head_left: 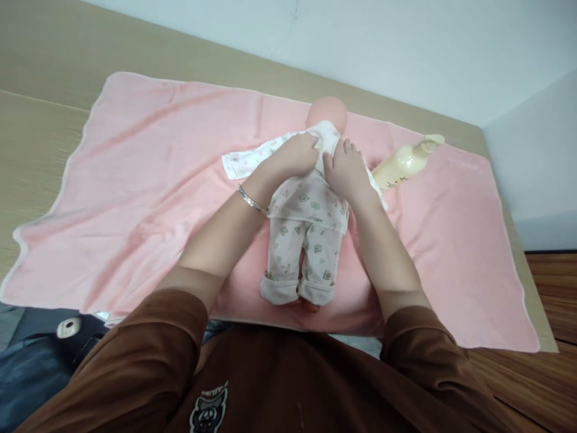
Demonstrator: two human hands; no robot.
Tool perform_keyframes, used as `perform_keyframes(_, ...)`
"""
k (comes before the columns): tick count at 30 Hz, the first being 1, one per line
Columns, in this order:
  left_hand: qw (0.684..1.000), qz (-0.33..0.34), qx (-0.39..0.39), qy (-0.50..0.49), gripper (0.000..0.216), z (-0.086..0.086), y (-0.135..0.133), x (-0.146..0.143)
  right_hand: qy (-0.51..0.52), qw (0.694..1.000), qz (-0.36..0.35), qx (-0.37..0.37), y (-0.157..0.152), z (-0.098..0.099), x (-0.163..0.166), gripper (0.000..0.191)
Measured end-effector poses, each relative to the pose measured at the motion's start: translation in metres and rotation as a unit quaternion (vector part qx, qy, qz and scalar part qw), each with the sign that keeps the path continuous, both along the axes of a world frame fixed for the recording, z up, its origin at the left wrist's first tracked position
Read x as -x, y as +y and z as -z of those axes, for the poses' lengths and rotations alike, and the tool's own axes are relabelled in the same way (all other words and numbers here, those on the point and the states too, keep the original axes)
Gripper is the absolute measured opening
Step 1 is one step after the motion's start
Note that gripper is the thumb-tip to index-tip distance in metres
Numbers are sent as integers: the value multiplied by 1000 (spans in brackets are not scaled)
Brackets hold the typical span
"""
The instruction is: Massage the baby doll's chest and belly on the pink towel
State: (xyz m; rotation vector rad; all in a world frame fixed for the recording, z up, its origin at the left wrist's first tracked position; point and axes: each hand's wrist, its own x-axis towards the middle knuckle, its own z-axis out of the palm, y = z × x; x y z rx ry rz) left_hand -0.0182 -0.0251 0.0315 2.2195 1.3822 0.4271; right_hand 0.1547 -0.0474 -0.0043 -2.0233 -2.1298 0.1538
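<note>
A baby doll (328, 114) lies on its back on a pink blanket (148, 180), head away from me, feet toward me. It wears a white printed top and matching trousers (303, 252) with rolled cuffs. My left hand (295, 156) rests on the doll's chest, fingers curled into the top's fabric near the collar. My right hand (345, 168) lies just beside it on the chest, fingers also pressed together on the cloth. The doll's left sleeve (243, 159) spreads out flat to the left.
A cream pump bottle (406, 163) lies on its side on the blanket right of the doll. The blanket covers a wooden table (36, 144) against a white wall. A dark bag (40, 355) sits at lower left, and wooden floor (550, 288) shows at right.
</note>
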Motion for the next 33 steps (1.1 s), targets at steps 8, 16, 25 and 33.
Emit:
perform_keyframes(8, 999, -31, -33, -12, 46, 22, 13, -6, 45, 998, -51, -17, 4, 2, 11, 64)
perform_keyframes(16, 998, 59, 11, 1, 28, -11, -10, 7, 32, 999, 15, 11, 8, 2, -2, 74)
perform_keyframes(25, 997, -24, 11, -76, 47, 23, 25, 2, 1, 998, -61, 20, -34, -14, 32, 73)
perform_keyframes(33, 998, 30, -46, 33, 36, 1, -13, -10, 50, 998, -39, -7, 13, -2, -11, 66)
